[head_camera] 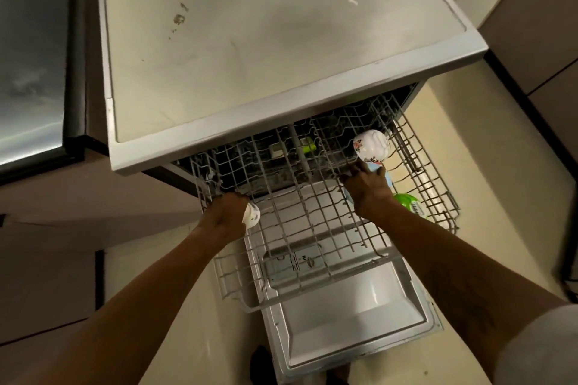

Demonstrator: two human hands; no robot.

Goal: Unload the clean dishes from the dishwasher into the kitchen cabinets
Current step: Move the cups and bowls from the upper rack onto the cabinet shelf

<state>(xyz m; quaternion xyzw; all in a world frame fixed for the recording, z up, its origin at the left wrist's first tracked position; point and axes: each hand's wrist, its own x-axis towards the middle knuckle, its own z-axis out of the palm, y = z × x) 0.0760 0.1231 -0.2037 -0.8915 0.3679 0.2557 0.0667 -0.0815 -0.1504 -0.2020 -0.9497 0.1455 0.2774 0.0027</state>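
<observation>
The wire rack [312, 222] stands pulled out over the open door [353, 316] — a flowered white cup [370, 145], a pale blue dish [383, 176] and a green bowl [408, 203] line its right side, a small white cup [252, 216] at its left edge.

Left forearm [140, 291] bare, right forearm [453, 266] bare; pale grey short sleeve [544, 350] on the right upper arm

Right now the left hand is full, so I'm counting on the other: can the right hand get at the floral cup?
Probably yes. The floral cup sits in the pulled-out rack just past the right hand, with nothing lying over it.
</observation>
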